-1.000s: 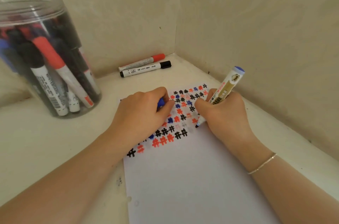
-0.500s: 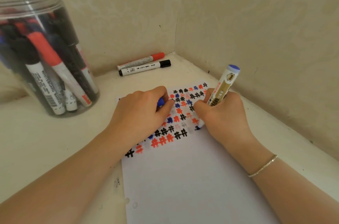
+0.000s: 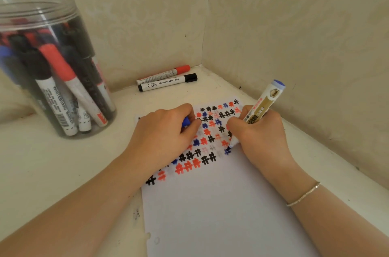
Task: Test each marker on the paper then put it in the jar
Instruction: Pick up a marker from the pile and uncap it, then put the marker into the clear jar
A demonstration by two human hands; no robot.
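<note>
Over the last second almost nothing has shifted: the right hand [image 3: 261,132] keeps the blue marker [image 3: 262,107] pinched between curled fingers and thumb, tip down on the paper [image 3: 221,204], and the tip sits at the same spot just below the knuckles, where a small blue mark [image 3: 227,151] shows beside it. I judge from this that the test stroke for this marker is being drawn or is just finishing, so the marker is not yet ready for the jar. The left hand [image 3: 162,136] likewise stays curled, resting on the paper just across the rows of black, red and blue marks from the writing hand, with a small blue piece, likely the cap [image 3: 185,122], held between thumb and fingers. Recapping would seem to come next. The jar [image 3: 48,63], clear plastic and open at the top, stands well to the left of the left hand and beyond it; it already holds many markers, black, red and at least one blue, leaning caps up. Beyond both hands, against the wall, a red marker [image 3: 163,73] and a black marker [image 3: 168,83] lie side by side, capped, apparently awaiting their test.
</note>
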